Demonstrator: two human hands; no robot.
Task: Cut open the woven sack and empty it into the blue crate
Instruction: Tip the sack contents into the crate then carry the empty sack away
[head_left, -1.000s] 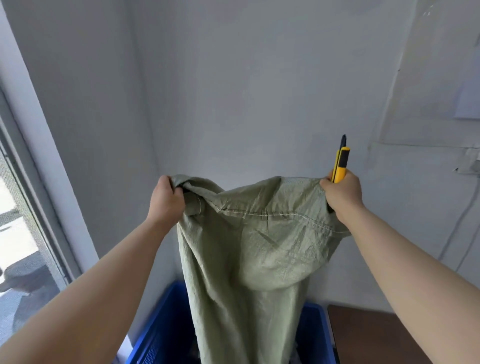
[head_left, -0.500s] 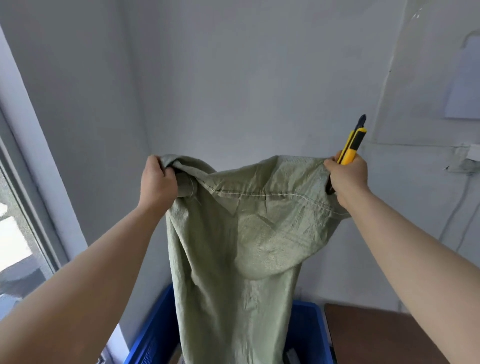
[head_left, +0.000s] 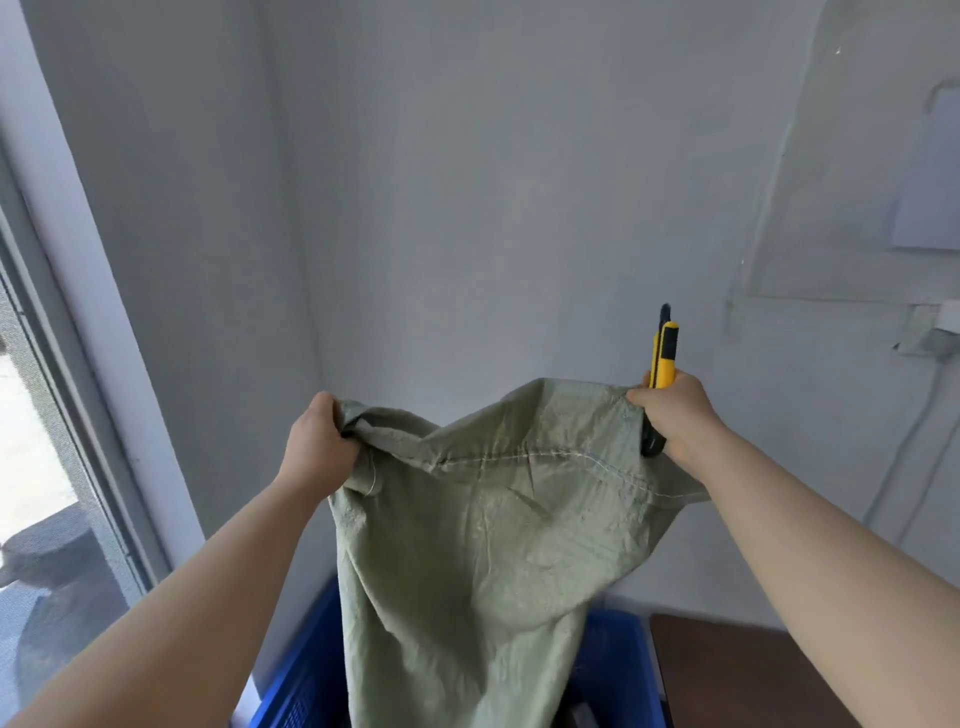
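A pale green woven sack (head_left: 483, 561) hangs limp and upside down, its stitched seam at the top. My left hand (head_left: 319, 447) grips the sack's upper left corner. My right hand (head_left: 675, 415) grips the upper right corner together with a yellow and black utility knife (head_left: 664, 353), which points up. The sack's lower end drops into the blue crate (head_left: 608, 670) below, at the bottom of the view. What lies inside the crate is mostly hidden by the sack.
A grey wall corner stands close behind the sack. A window frame (head_left: 78, 415) runs down the left side. A brown surface (head_left: 737, 675) sits right of the crate. A wall fitting with a cable (head_left: 930, 338) hangs at the right.
Both hands sit lower in the view than half a second ago, still holding the same sack corners. The knife now stands more upright.
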